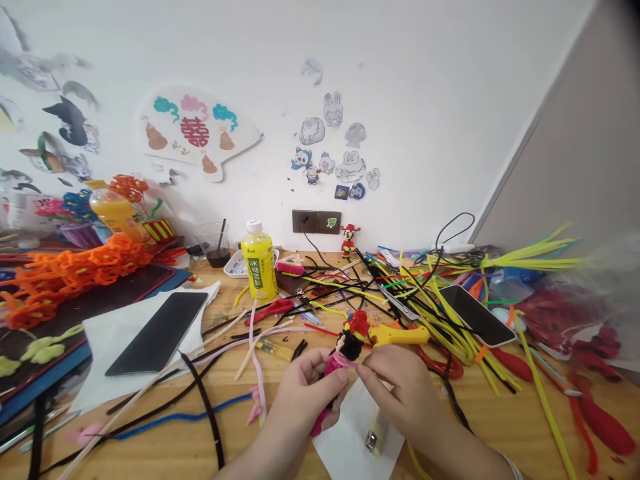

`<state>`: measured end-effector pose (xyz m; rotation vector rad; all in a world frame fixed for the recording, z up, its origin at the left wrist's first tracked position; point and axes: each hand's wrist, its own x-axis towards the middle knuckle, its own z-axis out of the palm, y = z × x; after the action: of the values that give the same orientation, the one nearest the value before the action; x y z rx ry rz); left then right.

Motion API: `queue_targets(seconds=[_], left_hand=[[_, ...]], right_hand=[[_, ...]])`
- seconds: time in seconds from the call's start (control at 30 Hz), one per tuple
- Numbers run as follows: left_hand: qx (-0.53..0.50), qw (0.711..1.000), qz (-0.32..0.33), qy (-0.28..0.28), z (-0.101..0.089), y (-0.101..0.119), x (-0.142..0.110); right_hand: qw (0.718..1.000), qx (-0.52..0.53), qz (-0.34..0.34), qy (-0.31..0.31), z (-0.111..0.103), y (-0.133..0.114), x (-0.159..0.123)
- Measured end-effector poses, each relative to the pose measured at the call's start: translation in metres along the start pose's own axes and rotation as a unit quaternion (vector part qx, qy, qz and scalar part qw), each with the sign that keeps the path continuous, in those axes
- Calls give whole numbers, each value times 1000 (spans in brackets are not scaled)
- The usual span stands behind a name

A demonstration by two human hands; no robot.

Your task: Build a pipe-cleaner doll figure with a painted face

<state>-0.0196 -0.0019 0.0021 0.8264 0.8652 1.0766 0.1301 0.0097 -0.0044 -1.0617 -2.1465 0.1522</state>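
A small pipe-cleaner doll [351,341] with a red top, black hair and a pink body stands tilted above the table, and my left hand [313,387] is wrapped round its body. My right hand [395,380] pinches the end of a light pink pipe cleaner [343,361] that crosses the doll just below its head. Under the hands lies a sheet of white paper [345,447], with a pale yellow lighter [377,432] on it, close below my right fingers. Behind my right hand lies a yellow glue gun [400,335].
Loose pipe cleaners [450,327] in yellow and black cover the right side. A yellow drink bottle [259,263] stands at the back, near a cup [215,247] of dark liquid. Two phones lie here, a large one [157,333] left and another [477,317] right. Orange pipe-cleaner flowers [65,273] fill the left.
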Motion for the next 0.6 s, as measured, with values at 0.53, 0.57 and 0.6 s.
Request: queue_targets(seconds=[0.53, 0.57, 0.6], left_hand=[[-14, 1000, -3, -7, 0, 0, -1], [-12, 1000, -2, -1, 0, 0, -1], [-10, 1000, 0, 4, 0, 0, -1]], right_hand=[[952, 246, 183, 7, 11, 1, -2], [949, 256, 181, 17, 10, 0, -1], [948, 265, 175, 25, 10, -1, -1]])
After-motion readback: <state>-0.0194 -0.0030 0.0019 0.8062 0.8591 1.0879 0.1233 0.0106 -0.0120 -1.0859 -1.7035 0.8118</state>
